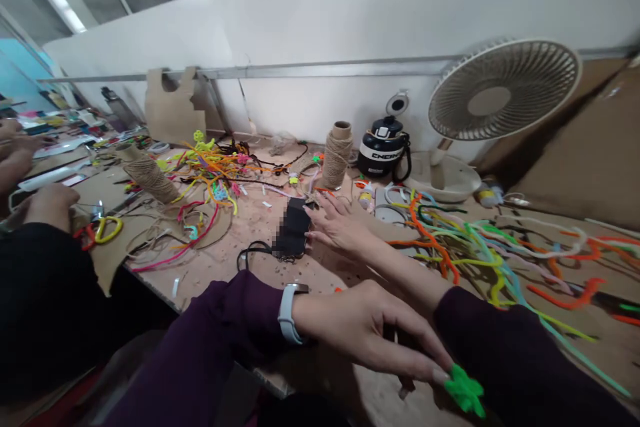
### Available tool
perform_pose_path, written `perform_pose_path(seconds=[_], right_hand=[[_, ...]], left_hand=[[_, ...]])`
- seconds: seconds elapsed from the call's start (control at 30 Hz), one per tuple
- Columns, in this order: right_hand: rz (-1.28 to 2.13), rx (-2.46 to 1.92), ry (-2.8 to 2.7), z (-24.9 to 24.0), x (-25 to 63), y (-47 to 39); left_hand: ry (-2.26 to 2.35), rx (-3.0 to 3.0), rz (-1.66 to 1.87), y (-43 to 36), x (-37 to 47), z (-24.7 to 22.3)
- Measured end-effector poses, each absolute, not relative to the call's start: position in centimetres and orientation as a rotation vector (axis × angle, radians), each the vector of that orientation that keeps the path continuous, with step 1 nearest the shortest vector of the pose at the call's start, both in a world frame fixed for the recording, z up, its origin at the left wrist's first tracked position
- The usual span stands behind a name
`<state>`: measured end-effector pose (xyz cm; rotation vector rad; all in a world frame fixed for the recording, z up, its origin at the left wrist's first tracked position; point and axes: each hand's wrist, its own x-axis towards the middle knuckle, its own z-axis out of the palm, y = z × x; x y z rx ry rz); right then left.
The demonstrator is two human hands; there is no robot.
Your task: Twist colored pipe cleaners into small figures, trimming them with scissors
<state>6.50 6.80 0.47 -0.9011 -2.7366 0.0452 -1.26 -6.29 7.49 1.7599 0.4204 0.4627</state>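
My left hand (373,333), with a pale watch band on its wrist, reaches across to the lower right and pinches a bright green fuzzy flower shape (465,390) between thumb and finger. Farther up, my right hand (337,223) lies palm down with its fingers spread, its fingertips at the right edge of a black phone (294,230). The right forearm passes beyond the left hand. A black strap (255,250) loops from the phone's lower left. Whether the right fingers press on the phone or only rest beside it is hard to tell.
Twine cones (337,157) stand near the wall and at left. A black bottle (381,150) and a fan (493,103) are behind. Colourful pipe cleaners (450,253) cover the right side. At left, another person's hands (53,203) are near yellow-handled scissors (109,230).
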Motion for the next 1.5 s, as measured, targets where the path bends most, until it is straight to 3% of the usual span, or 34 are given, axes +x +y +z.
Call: perform_pose_path(seconds=[0.27,0.47,0.57,0.83,1.07,1.5], right_hand=[[0.036,-0.85,-2.634,0.3,6.1,7.1],[0.449,-0.718,-2.368,3.0,13.9,1.8],[0.533,-0.971,-2.215,3.4,17.9,-2.1],[0.161,-0.942,-2.223,2.1,21.2,-7.8],[-0.418,-0.849,-2.245,1.9,21.1,-8.4],[-0.515,-0.843,-2.304,1.4,20.5,-8.7]], left_hand=[[0.383,1.762,0.522,-6.2,-1.3,7.3],[0.457,1.668,0.526,-5.4,-1.0,6.0],[0.55,1.57,0.598,-4.7,-0.8,4.8],[0.688,1.537,0.64,-4.0,-0.3,3.1],[0.696,1.821,0.795,-4.9,-0.3,2.4],[0.691,1.949,0.908,-6.5,0.5,2.9]])
